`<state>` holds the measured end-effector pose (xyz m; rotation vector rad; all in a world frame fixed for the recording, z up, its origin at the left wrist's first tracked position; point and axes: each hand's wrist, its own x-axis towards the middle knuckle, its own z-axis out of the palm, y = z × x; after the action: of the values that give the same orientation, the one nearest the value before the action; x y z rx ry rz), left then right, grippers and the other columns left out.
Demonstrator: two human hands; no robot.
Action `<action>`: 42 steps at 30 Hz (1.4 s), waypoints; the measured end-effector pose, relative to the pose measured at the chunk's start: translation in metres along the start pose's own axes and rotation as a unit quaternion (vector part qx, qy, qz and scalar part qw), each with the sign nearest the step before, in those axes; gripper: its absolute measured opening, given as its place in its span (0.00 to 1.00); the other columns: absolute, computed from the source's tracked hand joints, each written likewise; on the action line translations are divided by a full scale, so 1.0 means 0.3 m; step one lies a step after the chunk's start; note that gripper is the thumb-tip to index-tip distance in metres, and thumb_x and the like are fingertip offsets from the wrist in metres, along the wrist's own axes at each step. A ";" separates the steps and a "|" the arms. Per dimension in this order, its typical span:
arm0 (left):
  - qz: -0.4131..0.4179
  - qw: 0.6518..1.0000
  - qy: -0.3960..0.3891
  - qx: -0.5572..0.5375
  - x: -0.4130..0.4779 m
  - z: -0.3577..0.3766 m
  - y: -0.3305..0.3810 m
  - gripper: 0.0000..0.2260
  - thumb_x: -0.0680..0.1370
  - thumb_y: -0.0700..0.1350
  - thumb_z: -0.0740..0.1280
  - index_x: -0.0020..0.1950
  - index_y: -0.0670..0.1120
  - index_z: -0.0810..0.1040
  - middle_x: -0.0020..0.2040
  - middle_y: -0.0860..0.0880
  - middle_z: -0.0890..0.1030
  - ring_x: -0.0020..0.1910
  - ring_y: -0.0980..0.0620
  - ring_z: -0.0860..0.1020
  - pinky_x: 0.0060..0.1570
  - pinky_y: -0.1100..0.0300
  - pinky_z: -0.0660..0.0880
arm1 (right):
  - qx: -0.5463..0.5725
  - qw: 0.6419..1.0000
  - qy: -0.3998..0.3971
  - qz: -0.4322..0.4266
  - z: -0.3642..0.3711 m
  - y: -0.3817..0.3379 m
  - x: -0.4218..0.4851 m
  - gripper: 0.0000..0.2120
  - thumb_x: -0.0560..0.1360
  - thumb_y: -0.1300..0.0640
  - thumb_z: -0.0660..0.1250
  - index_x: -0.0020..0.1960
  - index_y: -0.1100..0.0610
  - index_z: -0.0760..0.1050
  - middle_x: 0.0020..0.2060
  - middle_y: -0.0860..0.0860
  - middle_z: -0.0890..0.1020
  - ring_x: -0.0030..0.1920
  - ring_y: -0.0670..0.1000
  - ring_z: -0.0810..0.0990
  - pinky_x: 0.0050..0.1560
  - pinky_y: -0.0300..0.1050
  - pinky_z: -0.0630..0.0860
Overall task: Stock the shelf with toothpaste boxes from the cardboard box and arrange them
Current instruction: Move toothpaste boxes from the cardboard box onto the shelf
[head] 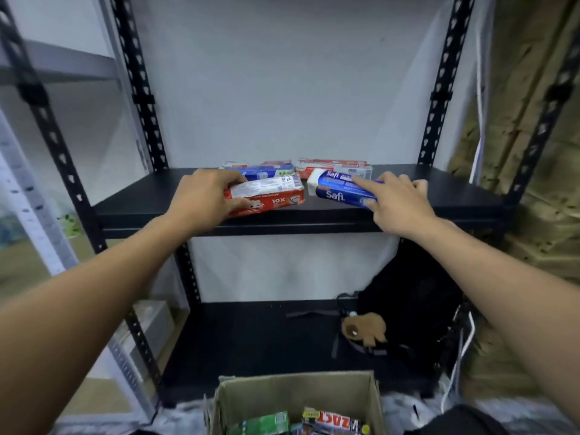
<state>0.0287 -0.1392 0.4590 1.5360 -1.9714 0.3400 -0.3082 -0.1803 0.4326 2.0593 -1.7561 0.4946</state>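
Note:
My left hand (pixel 204 197) grips a red and white toothpaste box (pixel 273 196) lying near the front edge of the black shelf (pixel 150 199). My right hand (pixel 397 200) holds a blue Safi toothpaste box (pixel 337 188) on the same shelf, index finger along its top and thumb under its front. Behind them lie a blue and white box (pixel 260 171) and a red and white box (pixel 332 166) at the back. The open cardboard box (pixel 295 394) stands on the floor below, with a green box (pixel 263 423) and a red Zact box (pixel 332 423) inside.
A black backpack (pixel 414 296) with a brown plush toy (pixel 365 331) fills the right side of the lower shelf. Black perforated uprights (pixel 141 89) frame the unit. A grey rack (pixel 62 64) stands at the left, and white cables (pixel 478 120) hang at the right.

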 end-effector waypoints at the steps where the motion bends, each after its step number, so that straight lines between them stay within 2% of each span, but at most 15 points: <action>1: -0.009 1.000 -0.002 0.008 0.014 0.010 -0.008 0.16 0.73 0.58 0.73 0.57 0.54 0.80 0.52 0.52 0.83 0.50 0.47 0.78 0.51 0.49 0.75 | -0.023 0.999 -0.025 -0.003 0.007 0.000 0.024 0.25 0.81 0.49 0.56 0.76 0.36 0.56 0.63 0.53 0.72 0.61 0.58 0.69 0.59 0.55 0.61; 3: -0.032 0.999 -0.010 0.023 0.039 0.041 -0.028 0.16 0.73 0.59 0.72 0.58 0.55 0.80 0.54 0.51 0.83 0.52 0.46 0.78 0.53 0.48 0.75 | -0.048 0.997 -0.067 0.002 0.024 -0.002 0.064 0.25 0.81 0.51 0.56 0.76 0.36 0.56 0.62 0.53 0.73 0.62 0.58 0.68 0.62 0.58 0.60; 7: -0.079 0.997 -0.008 0.010 0.099 0.095 -0.071 0.18 0.73 0.60 0.72 0.60 0.55 0.79 0.56 0.51 0.83 0.55 0.45 0.78 0.57 0.48 0.73 | -0.069 0.994 -0.073 0.037 0.060 -0.002 0.144 0.25 0.79 0.57 0.60 0.72 0.39 0.63 0.60 0.51 0.76 0.64 0.59 0.70 0.69 0.64 0.56; 11: -0.061 0.996 -0.032 0.053 0.179 0.116 -0.105 0.18 0.75 0.59 0.71 0.62 0.55 0.78 0.60 0.53 0.81 0.60 0.45 0.76 0.58 0.48 0.65 | 0.011 0.992 -0.095 0.082 0.122 -0.021 0.223 0.24 0.80 0.56 0.58 0.74 0.40 0.64 0.66 0.50 0.75 0.68 0.58 0.69 0.72 0.65 0.53; 13: -0.074 0.994 -0.053 0.062 0.215 0.141 -0.129 0.19 0.76 0.60 0.69 0.65 0.56 0.77 0.63 0.52 0.80 0.63 0.45 0.74 0.60 0.48 0.63 | 0.031 0.992 -0.090 0.087 0.163 -0.028 0.258 0.23 0.82 0.54 0.56 0.75 0.41 0.61 0.70 0.50 0.71 0.72 0.57 0.64 0.73 0.67 0.49; 16: -0.102 0.988 -0.093 0.073 0.260 0.197 -0.167 0.22 0.79 0.60 0.64 0.72 0.58 0.71 0.70 0.50 0.76 0.68 0.43 0.71 0.64 0.47 0.63 | 0.057 0.987 -0.110 0.099 0.223 -0.027 0.318 0.24 0.83 0.46 0.53 0.78 0.41 0.55 0.78 0.50 0.59 0.78 0.58 0.53 0.73 0.68 0.42; 19: -0.095 0.989 -0.090 0.065 0.287 0.247 -0.195 0.21 0.81 0.59 0.61 0.74 0.60 0.69 0.71 0.51 0.74 0.68 0.43 0.71 0.65 0.49 0.61 | 0.112 0.975 -0.153 0.119 0.258 -0.022 0.375 0.26 0.82 0.42 0.52 0.79 0.40 0.50 0.80 0.48 0.49 0.79 0.58 0.43 0.73 0.71 0.45; 21: -0.073 0.994 -0.066 0.056 0.293 0.284 -0.208 0.20 0.81 0.57 0.61 0.73 0.59 0.69 0.72 0.53 0.73 0.70 0.46 0.70 0.66 0.50 0.58 | 0.118 0.971 -0.160 0.135 0.271 -0.023 0.401 0.27 0.82 0.41 0.52 0.79 0.39 0.48 0.80 0.46 0.47 0.79 0.56 0.41 0.72 0.73 0.45; 26: -0.045 0.997 -0.042 0.047 0.319 0.352 -0.225 0.20 0.82 0.56 0.61 0.75 0.58 0.67 0.75 0.58 0.67 0.77 0.52 0.59 0.70 0.51 0.50 | 0.099 0.973 -0.150 0.142 0.305 -0.022 0.453 0.27 0.83 0.42 0.51 0.79 0.39 0.47 0.80 0.46 0.45 0.79 0.56 0.41 0.71 0.73 0.44; 38: -0.025 0.997 -0.044 0.057 0.430 0.440 -0.269 0.20 0.82 0.56 0.59 0.75 0.59 0.66 0.74 0.57 0.70 0.73 0.53 0.65 0.68 0.47 0.54 | 0.088 0.977 -0.139 0.136 0.362 -0.005 0.539 0.27 0.83 0.43 0.52 0.79 0.39 0.47 0.80 0.46 0.45 0.79 0.57 0.43 0.71 0.73 0.45; 42: -0.023 0.996 -0.046 0.067 0.435 0.440 -0.263 0.20 0.82 0.56 0.58 0.75 0.59 0.65 0.75 0.56 0.69 0.74 0.50 0.64 0.69 0.46 0.54 | 0.075 0.981 -0.127 0.128 0.351 -0.001 0.528 0.27 0.82 0.42 0.51 0.79 0.39 0.48 0.80 0.49 0.45 0.79 0.60 0.42 0.72 0.72 0.44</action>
<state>0.0444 -0.3369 0.4218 1.7067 -2.0156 0.3952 -0.2818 -0.3681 0.4212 2.0832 -2.2129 0.4666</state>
